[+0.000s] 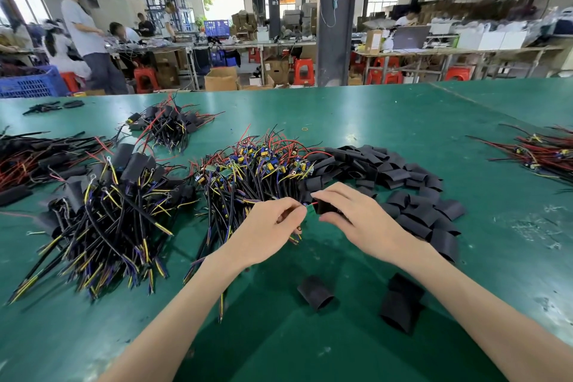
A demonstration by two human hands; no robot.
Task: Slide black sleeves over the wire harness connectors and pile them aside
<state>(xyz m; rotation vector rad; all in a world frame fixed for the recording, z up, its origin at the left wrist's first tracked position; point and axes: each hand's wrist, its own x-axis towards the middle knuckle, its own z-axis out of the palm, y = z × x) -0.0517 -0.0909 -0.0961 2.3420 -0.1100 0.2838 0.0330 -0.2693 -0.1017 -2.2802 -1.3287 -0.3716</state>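
The left hand (273, 226) pinches the end of one wire harness of thin black, yellow and red leads (305, 208) between its thumb and curled fingers. The right hand (350, 215) grips one short black tubular sleeve (325, 207), with its fingers curled over the top. The sleeve and the harness end meet between the two hands, just above the green-surfaced desk (387, 108). Whether the harness end has entered the sleeve cannot be determined.

Directly behind the hands lies one heap of bare harnesses with small circuit boards (257, 164). Touching it on the right is one heap of loose black sleeves (397, 183). The items in each heap are too many to count.

To the left lies one large heap of sleeved harnesses (117, 195). A smaller sleeved heap (167, 124) lies behind it. One spread of red-leaded harnesses (542, 155) lies well apart at the right edge.

Two separate sleeves lie between the forearms: an open-ended sleeve (316, 291) near the middle and a flattened sleeve (401, 307) just beside the right forearm.
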